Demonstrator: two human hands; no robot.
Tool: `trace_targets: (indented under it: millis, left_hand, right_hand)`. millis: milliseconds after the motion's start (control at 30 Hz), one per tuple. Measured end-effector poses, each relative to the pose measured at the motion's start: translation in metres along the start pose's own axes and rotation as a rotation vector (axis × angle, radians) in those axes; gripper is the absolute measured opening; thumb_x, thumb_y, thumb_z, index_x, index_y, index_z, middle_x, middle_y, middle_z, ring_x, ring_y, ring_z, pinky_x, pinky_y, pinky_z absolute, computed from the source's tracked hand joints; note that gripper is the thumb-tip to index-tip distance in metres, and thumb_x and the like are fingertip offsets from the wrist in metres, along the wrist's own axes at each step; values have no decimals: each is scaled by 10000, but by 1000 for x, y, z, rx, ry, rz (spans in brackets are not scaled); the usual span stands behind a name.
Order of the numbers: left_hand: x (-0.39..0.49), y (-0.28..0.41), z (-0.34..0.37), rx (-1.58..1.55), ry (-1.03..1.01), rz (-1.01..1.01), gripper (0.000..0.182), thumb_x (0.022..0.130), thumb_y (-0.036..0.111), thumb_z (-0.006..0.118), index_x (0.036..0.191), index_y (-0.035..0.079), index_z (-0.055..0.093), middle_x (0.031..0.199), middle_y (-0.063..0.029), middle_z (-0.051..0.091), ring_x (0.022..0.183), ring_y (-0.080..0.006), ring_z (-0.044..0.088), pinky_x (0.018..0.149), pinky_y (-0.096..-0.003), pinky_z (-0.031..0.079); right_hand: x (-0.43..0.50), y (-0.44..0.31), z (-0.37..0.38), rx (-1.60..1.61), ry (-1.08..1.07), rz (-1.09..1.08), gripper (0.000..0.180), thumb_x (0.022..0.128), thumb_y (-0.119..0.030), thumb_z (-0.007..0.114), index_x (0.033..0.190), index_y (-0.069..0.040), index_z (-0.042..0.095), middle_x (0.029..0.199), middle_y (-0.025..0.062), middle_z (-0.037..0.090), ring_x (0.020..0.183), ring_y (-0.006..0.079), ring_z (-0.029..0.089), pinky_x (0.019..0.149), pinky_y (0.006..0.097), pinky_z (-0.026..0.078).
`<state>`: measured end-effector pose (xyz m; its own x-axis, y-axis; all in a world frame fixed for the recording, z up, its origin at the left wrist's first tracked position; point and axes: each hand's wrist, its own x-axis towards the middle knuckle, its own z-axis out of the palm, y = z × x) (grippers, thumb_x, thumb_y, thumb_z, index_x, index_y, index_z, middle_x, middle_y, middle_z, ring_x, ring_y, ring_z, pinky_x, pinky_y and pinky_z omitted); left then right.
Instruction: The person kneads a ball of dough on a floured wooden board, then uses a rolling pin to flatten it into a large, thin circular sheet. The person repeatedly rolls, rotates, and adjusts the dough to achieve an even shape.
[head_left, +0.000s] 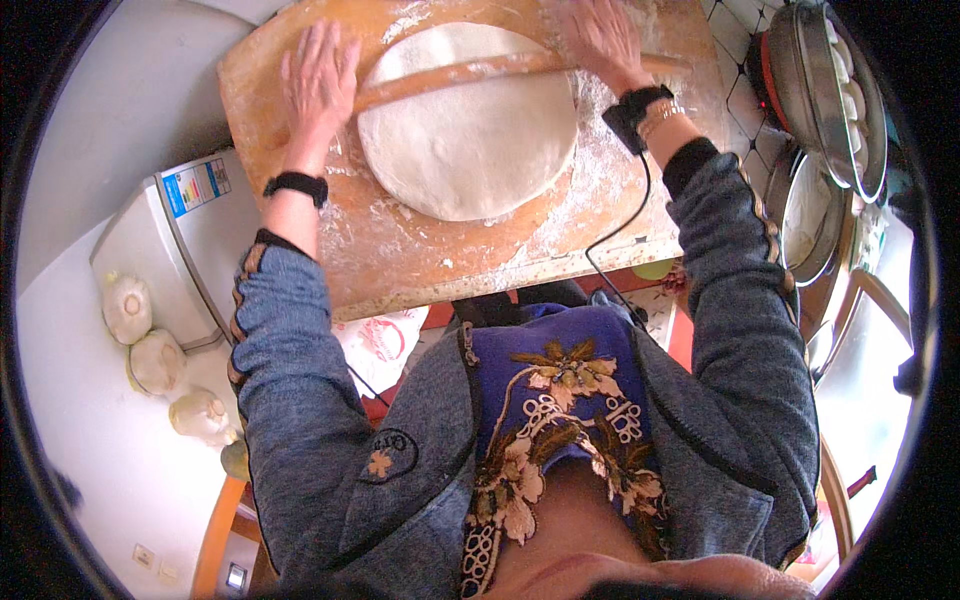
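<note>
A wide, round sheet of dough (469, 150) lies on a floured wooden board (450, 259). Across its upper part rests a long wooden rolling pin (480, 69), slightly tilted, its right end reaching past the dough. My left hand (321, 79) is at the pin's left end, fingers extended and palm down; the hand hides that end. My right hand (600, 41) lies over the pin near its right part, fingers stretched forward and partly cut off by the picture's top edge. Neither hand visibly wraps around the pin. Loose flour is scattered around the dough.
Metal pans, one with white dough pieces (847, 97), stand at the right, with another pan (806, 210) holding white material below. A white refrigerator (195, 247) and several cabbages (157, 361) are at the left. A black cable (626, 217) hangs from my right wrist over the board's near edge.
</note>
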<state>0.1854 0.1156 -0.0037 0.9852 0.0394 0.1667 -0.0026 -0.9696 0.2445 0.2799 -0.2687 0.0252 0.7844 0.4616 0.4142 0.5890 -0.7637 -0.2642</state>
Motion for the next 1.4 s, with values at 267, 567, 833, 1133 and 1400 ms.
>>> trace_targets:
  millis: [267, 567, 833, 1133, 1400]
  left_hand:
    - [-58, 18, 2, 37, 83, -107, 869, 991, 734, 364, 1603, 118, 375, 1660, -154, 343, 1549, -314, 274, 1264, -551, 96]
    - [-200, 75, -79, -179, -150, -114, 806, 1033, 656, 359, 1604, 88, 355, 1632, -177, 379, 1531, -321, 314, 1263, -550, 152]
    - [-151, 67, -28, 104, 37, -92, 848, 1016, 686, 364, 1633, 108, 289, 1658, -177, 334, 1549, -337, 283, 1272, -540, 136]
    - [-247, 103, -56, 26, -117, -38, 779, 1019, 576, 467, 1622, 101, 330, 1673, -97, 336, 1537, -327, 308, 1264, -524, 174]
    - [-101, 46, -23, 75, 8, 83, 843, 1022, 680, 369, 1632, 104, 292, 1682, -125, 306, 1568, -292, 250, 1272, -554, 119]
  right_hand:
    - [-71, 21, 16, -190, -89, -180, 442, 985, -314, 584, 1372, -100, 598, 1439, 184, 562, 1385, 427, 467, 1150, 544, 372]
    - [-192, -64, -77, 29, -289, 206, 727, 1030, -577, 475, 1600, -139, 367, 1666, 170, 313, 1552, 358, 253, 1276, 559, 136]
    - [-145, -35, -24, -146, -137, 247, 581, 1056, -434, 418, 1540, -116, 459, 1620, 206, 381, 1504, 397, 332, 1248, 531, 229]
    - [-212, -78, -75, -62, -252, 260, 560, 1073, -416, 402, 1560, -142, 445, 1653, 124, 347, 1508, 324, 348, 1270, 522, 163]
    - [-84, -11, -4, -161, -74, 45, 549, 1003, -372, 535, 1502, -146, 501, 1569, 195, 443, 1453, 429, 391, 1208, 565, 286]
